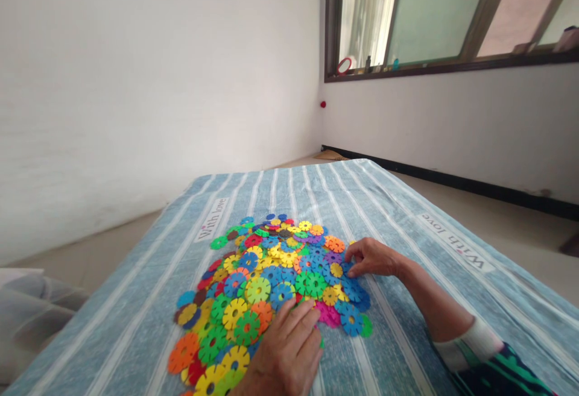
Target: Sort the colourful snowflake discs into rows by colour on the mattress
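Observation:
A heap of plastic flower-shaped snowflake discs (257,290) in blue, green, yellow, orange, red and pink lies spread on the striped cloth. My left hand (289,345) rests palm down on the near part of the heap, fingers stretched out over the discs. At the heap's right edge is my right hand (373,257), its thumb and forefinger curved and apart, tips at the blue discs (355,290). No disc shows lifted in either hand. A pink disc (328,313) and a blue disc (351,319) lie between the two hands.
The table's blue-and-white striped cloth (398,323) carries printed lettering. A white wall (158,82) stands ahead and left. Translucent plastic (36,311) is at the lower left. At the upper right, a window (438,16) has a small red-rimmed mirror (344,66) on its sill.

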Motion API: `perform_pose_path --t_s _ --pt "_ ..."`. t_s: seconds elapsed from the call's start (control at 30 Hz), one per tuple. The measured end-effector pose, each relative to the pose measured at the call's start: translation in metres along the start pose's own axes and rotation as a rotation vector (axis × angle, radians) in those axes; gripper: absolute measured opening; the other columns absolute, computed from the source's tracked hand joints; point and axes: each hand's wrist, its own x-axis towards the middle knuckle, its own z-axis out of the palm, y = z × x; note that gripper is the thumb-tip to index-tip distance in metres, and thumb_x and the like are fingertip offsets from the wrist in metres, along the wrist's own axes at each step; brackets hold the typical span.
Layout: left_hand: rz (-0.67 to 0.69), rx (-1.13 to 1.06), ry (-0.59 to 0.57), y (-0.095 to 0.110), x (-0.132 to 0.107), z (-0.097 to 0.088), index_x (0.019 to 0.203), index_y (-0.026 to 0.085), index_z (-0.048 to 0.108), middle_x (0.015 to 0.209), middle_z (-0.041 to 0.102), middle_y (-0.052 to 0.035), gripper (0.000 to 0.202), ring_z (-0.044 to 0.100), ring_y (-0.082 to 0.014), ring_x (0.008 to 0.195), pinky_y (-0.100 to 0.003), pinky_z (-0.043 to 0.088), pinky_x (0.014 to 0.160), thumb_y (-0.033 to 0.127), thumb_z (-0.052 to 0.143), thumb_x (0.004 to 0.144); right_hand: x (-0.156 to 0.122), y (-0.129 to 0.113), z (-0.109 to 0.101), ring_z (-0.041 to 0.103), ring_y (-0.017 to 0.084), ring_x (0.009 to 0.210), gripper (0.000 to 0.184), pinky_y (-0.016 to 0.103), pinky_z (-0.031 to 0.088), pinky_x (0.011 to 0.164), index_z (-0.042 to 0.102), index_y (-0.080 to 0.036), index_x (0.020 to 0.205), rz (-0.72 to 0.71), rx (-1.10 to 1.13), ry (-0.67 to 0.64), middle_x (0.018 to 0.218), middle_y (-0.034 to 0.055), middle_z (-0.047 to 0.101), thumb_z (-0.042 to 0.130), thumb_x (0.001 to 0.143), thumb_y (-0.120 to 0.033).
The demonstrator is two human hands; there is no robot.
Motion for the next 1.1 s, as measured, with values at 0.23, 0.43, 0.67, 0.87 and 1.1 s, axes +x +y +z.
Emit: perform_pose_path --t_s 0.23,0.43,0.67,0.87,1.1 --pt "-0.029 -0.034 -0.024 0.0 0.0 0.0 0.082 0.017 0.063 0.098 0.067 -0.0074 0.016 0.056 -0.0207 0.107 -0.041 0.042 0.099 0.019 0.047 0.083 0.001 0.008 -0.001 0.044 0.007 0.044 0.025 0.019 0.031 0.044 0.059 -0.015 0.065 0.097 0.301 -0.043 0.047 -0.007 0.049 0.076 0.055 -0.032" --pt "-0.044 -0.043 -0.048 0.003 0.006 -0.007 0.083 0.017 0.063 0.098 0.067 -0.0066 0.017 0.056 -0.0212 0.106 -0.041 0.043 0.098 0.017 0.046 0.084 -0.012 0.012 -0.014 0.042 0.005 0.037 0.031 0.017 0.029 0.037 0.058 -0.013 0.061 0.127 0.565 -0.157 0.045 -0.0056 0.053 0.079 0.053 -0.034" --pt "-0.061 -0.039 -0.131 0.004 0.007 -0.011 0.087 0.016 0.063 0.1 0.066 -0.0076 0.016 0.055 -0.0225 0.108 -0.043 0.044 0.097 0.015 0.047 0.084 -0.009 -0.004 -0.003 0.043 0.005 0.035 0.033 0.015 0.027 0.035 0.056 -0.012 0.058 0.165 0.502 -0.338 0.04 -0.0063 0.051 0.08 0.053 -0.034" --pt "-0.06 -0.057 -0.135 0.004 0.007 -0.012 0.087 0.016 0.063 0.102 0.066 -0.0084 0.018 0.056 -0.0234 0.107 -0.044 0.046 0.095 0.016 0.046 0.084 -0.003 -0.006 0.005 0.046 0.006 0.035 0.04 0.015 0.032 0.035 0.054 -0.014 0.067 0.182 0.388 -0.35 0.04 -0.0084 0.051 0.081 0.047 -0.035" --pt "-0.101 -0.063 -0.19 0.011 0.016 -0.024 0.089 0.016 0.063 0.102 0.066 -0.008 0.017 0.057 -0.023 0.107 -0.044 0.046 0.096 0.014 0.047 0.083 -0.006 -0.01 0.003 0.048 0.008 0.036 0.049 0.016 0.034 0.035 0.054 -0.016 0.082 0.211 0.286 -0.4 0.044 -0.0091 0.053 0.082 0.047 -0.035"
